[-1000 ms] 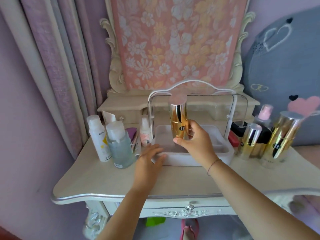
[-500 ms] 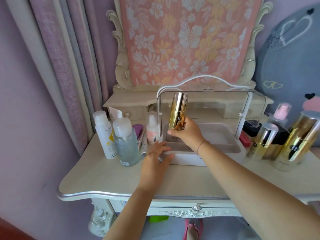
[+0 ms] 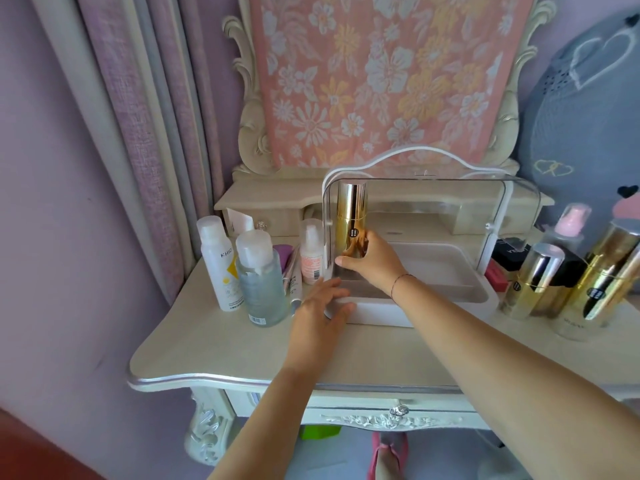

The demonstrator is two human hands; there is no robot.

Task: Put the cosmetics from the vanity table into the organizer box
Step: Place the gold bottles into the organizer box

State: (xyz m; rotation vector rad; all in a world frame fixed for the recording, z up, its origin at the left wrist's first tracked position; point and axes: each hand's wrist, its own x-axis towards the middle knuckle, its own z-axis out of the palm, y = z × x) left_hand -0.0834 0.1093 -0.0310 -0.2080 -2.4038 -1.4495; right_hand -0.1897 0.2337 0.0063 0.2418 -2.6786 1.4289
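- The gold bottle's (image 3: 350,216) base is hidden behind the right hand (image 3: 375,263).
- A black box (image 3: 512,252) near the tabletop's (image 3: 214,341) right edge sits mostly hidden behind the standing gold bottles (image 3: 530,282).
- The white spray bottle's (image 3: 221,268) small print is unreadable.
- The tabletop's right end is cut off by the picture's edge.

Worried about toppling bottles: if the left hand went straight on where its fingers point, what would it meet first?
Probably the organizer box: the left hand seems to touch its white front-left corner. The clear bottle stands left of that line.
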